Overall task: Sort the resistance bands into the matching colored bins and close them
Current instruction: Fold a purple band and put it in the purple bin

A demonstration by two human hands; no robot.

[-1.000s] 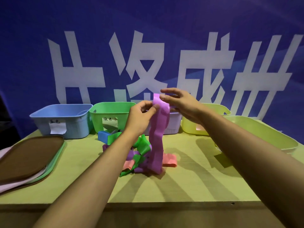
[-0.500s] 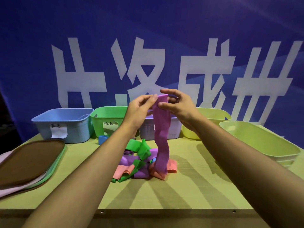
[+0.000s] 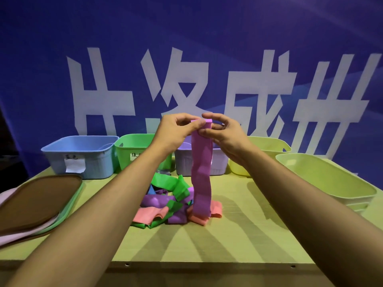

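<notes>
A long pink-purple band [image 3: 201, 179] hangs straight down over the table. My left hand [image 3: 176, 131] and my right hand [image 3: 223, 135] both pinch its top edge, held up in front of the bins. Its lower end reaches the pile of bands [image 3: 165, 201], a tangle of green, purple, salmon and blue strips. Behind stand the blue bin [image 3: 83, 156], the green bin [image 3: 132, 150], the purple bin [image 3: 184, 162] and a yellow bin [image 3: 267, 146], all without lids on.
A stack of lids [image 3: 35, 204], brown on top with green and pink beneath, lies at the left of the yellow-green table [image 3: 228, 241]. Stacked pale green bins [image 3: 331, 183] sit at the right edge. A blue banner forms the backdrop.
Both hands have lifted the band's top edge higher, so it now hangs stretched out above the pile. The view has tilted slightly.
</notes>
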